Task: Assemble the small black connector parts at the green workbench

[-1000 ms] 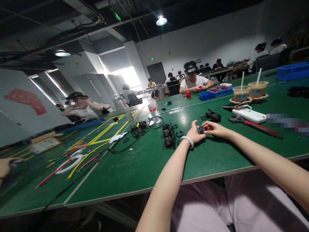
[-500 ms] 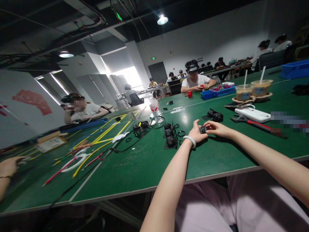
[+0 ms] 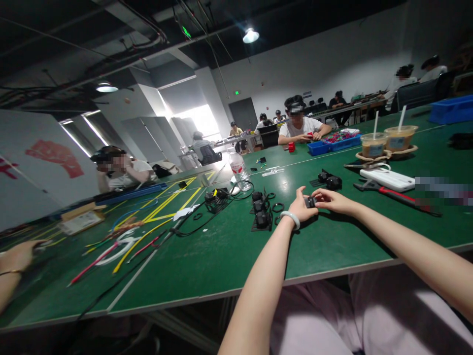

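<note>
Daylight glares through a window [image 3: 203, 120] in the pale wall [image 3: 273, 69], beyond a long green table [image 3: 207, 256].

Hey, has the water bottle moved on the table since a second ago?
No. The water bottle keeps its place on the green table, just beyond the right end of the yellow lines; only the whole view has shifted slightly.

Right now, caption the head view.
Both hands hold a small black part above a green table.
</note>
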Tool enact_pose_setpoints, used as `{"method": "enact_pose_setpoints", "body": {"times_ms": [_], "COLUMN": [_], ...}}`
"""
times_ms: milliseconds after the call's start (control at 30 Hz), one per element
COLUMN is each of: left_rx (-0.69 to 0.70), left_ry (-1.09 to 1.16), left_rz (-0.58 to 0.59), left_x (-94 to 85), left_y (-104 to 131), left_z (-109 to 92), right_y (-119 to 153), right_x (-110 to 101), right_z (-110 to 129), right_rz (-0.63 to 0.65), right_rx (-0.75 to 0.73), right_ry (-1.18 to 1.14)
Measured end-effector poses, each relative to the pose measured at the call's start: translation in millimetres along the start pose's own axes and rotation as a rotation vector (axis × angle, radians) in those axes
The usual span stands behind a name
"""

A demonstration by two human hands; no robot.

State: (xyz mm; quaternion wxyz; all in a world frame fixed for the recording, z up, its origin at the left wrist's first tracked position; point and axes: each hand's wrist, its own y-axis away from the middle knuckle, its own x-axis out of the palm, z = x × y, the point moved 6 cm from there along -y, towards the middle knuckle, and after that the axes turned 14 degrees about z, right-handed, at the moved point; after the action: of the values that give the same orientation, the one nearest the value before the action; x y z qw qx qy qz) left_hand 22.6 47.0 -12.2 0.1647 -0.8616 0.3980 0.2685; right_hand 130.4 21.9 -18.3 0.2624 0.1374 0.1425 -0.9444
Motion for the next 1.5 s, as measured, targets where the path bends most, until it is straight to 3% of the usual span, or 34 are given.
{"method": "enact_pose_setpoints", "body": {"times_ms": [767,1233,1500], "left_rx": [-0.031,-0.017,-0.013], "left_ry": [0.068,0.039,-0.004], "left_rz": [-0.011,-0.034,-0.021], "left_x": [-3.1,-4.6,-4.4], "left_y": [6,2,2], "left_z": [-9,-3,-4], "right_y": [-2,-3,-2], "right_x": [-2,-9,-10], "right_z": [3,2,3], "right_rz": [-0.045,-0.116,-0.129], "right_rx": [-0.013,0.042,0.053], "right_ry": [0.152,0.341,0.329]}}
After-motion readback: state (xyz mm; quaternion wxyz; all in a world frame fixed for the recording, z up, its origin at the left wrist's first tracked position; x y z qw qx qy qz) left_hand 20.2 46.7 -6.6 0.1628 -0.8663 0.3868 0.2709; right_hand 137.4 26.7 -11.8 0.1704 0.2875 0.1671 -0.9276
